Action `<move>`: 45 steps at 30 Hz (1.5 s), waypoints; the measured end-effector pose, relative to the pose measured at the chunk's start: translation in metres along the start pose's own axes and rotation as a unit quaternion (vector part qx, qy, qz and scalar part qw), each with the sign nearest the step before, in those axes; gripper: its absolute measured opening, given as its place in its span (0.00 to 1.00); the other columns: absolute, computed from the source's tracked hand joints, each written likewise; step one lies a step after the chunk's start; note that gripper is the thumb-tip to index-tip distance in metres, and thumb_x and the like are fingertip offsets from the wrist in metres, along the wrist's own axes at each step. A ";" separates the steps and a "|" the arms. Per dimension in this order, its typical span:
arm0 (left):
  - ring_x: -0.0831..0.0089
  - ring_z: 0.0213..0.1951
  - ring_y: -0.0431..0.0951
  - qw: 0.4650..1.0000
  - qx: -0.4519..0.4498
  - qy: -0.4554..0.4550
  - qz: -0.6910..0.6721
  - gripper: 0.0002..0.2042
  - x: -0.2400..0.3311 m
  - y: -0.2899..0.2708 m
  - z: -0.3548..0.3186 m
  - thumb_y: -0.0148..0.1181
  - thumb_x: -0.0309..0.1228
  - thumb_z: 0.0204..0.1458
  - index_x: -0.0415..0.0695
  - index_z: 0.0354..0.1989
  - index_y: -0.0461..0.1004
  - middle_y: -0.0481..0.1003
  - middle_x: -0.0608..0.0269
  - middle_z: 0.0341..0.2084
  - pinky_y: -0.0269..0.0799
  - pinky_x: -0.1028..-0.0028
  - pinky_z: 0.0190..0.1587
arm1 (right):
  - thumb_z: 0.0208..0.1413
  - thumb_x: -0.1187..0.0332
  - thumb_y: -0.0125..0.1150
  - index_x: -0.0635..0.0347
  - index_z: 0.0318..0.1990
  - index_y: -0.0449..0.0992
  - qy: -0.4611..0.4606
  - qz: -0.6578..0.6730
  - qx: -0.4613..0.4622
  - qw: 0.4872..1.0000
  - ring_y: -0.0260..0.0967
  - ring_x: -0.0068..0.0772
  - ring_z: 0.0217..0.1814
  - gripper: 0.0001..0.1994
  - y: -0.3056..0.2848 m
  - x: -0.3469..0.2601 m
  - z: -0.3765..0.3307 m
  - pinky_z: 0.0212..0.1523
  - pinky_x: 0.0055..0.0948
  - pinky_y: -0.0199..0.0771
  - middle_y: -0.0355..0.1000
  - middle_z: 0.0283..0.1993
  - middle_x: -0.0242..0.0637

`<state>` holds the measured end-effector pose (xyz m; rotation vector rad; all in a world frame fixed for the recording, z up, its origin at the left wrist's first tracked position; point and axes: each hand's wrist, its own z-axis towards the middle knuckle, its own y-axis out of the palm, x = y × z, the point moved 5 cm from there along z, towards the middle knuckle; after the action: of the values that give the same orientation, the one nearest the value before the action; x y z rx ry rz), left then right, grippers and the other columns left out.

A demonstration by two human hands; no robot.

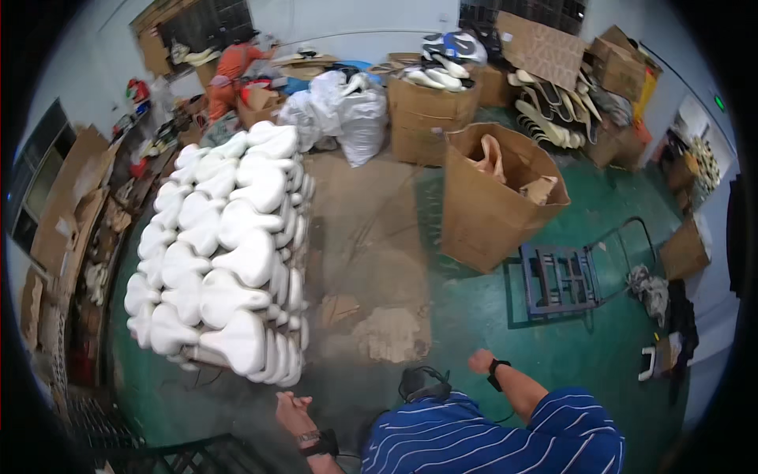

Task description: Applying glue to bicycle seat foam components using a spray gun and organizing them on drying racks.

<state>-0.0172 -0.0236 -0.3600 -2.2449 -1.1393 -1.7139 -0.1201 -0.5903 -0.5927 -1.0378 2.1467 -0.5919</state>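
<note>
Both hands are empty: the left hand [294,411] is loosely open, the right hand [479,361] curled narrow. Nearest the left is the stack of white saddles [225,253], piled in rows so it stands steady on the floor [379,237].

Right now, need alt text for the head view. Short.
Seen from above, a person in a blue striped shirt stands on a worn green floor, left hand open and right hand closed, both empty. To the left is a tall stack of white saddle-shaped foam pieces; ahead right are an open cardboard box and a blue hand trolley.
</note>
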 end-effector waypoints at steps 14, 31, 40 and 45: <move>0.70 0.15 0.67 0.981 -0.123 -0.070 0.135 0.23 -0.101 0.312 0.101 0.47 0.44 0.68 0.47 0.20 0.65 0.64 0.66 0.12 0.72 0.67 0.22 | 0.54 0.59 0.55 0.51 0.39 0.84 0.061 0.075 0.060 0.994 0.78 0.55 0.44 0.14 -0.082 0.063 0.105 0.45 0.45 0.78 0.80 0.43 0.49; 0.73 0.27 0.78 0.919 -0.284 -0.054 0.270 0.13 -0.140 0.607 0.256 0.58 0.36 0.64 0.38 0.45 0.76 0.76 0.64 0.27 0.77 0.73 0.31 | 0.57 0.63 0.58 0.63 0.35 0.80 0.017 0.322 0.239 0.916 0.77 0.30 0.31 0.12 -0.478 0.012 0.272 0.35 0.33 0.76 0.79 0.28 0.38; 0.78 0.21 0.65 0.947 -0.182 -0.178 0.195 0.03 -0.121 0.476 0.293 0.54 0.24 0.62 0.38 0.36 0.72 0.68 0.70 0.22 0.59 0.77 0.22 | 0.52 0.63 0.60 0.61 0.42 0.83 0.147 0.263 0.413 0.859 0.78 0.54 0.47 0.15 -0.680 0.068 0.482 0.49 0.42 0.77 0.79 0.40 0.55; 0.61 0.35 0.80 0.899 -0.014 -0.134 0.417 0.11 -0.119 0.611 0.238 0.60 0.27 0.60 0.36 0.49 0.76 0.79 0.54 0.38 0.83 0.65 0.35 | 0.50 0.59 0.61 0.62 0.35 0.83 0.174 0.301 0.385 0.855 0.79 0.53 0.38 0.15 -0.697 0.174 0.605 0.39 0.43 0.78 0.79 0.32 0.52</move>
<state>0.5301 -0.4035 -0.3360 -2.4750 -0.0763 -1.0858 0.5940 -1.1997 -0.6177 0.1953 2.0428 -1.2312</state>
